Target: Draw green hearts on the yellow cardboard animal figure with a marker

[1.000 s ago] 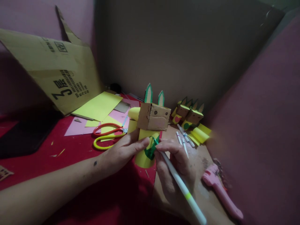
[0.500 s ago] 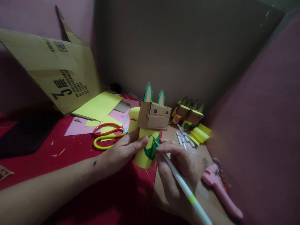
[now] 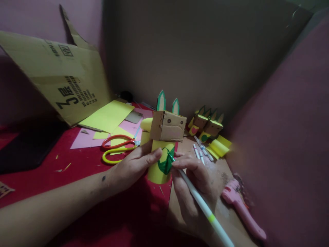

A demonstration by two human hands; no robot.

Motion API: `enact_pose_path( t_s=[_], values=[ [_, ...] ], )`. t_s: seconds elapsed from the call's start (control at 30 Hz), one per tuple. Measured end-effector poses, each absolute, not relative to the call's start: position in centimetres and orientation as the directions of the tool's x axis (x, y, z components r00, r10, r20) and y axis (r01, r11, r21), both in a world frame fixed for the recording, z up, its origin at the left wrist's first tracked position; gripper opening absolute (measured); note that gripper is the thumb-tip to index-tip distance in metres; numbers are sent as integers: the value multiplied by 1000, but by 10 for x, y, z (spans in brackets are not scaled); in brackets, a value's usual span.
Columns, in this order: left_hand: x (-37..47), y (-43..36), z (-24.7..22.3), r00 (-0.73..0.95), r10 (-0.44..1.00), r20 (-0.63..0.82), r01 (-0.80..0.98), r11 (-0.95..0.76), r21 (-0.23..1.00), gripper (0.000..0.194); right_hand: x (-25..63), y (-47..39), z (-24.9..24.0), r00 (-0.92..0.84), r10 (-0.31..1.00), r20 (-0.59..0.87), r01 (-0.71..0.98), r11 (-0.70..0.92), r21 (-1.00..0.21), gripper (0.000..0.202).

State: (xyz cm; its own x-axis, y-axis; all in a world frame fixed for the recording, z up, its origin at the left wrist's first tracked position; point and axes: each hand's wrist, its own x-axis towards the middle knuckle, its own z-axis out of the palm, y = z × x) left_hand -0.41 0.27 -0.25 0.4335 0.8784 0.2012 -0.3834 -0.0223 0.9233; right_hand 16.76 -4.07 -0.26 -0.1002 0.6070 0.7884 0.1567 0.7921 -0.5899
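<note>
Steadily, yellow figure (image 3: 160,171) gripped by left hand (image 3: 132,166); green-tipped marker (image 3: 196,195) pinched, slanting down-right from figure, by right hand (image 3: 194,181).

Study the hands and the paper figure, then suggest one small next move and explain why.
Probably ease the marker tip leftward within the green heart, with the left hand steadying the yellow tube. The heart's lower part is filled, but yellow shows inside its upper outline, and the right hand has the tip at its right side.

red cloth (image 3: 84,192) bears yellow sheets (image 3: 108,116), pink paper (image 3: 82,139) and scissors (image 3: 119,150).
</note>
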Motion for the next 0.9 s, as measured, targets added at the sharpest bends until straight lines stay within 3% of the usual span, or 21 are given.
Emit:
enact_pose_path(
  t_s=[0.6,0.9],
  values=[
    [-5,1,0,439,872,215,-375,-40,926,50,168,-38,-1,-130,573,810,195,815,-545,36],
    [-4,1,0,432,882,189,-383,-10,924,54,168,-42,0,-127,636,761,200,768,-609,29]
  ],
)
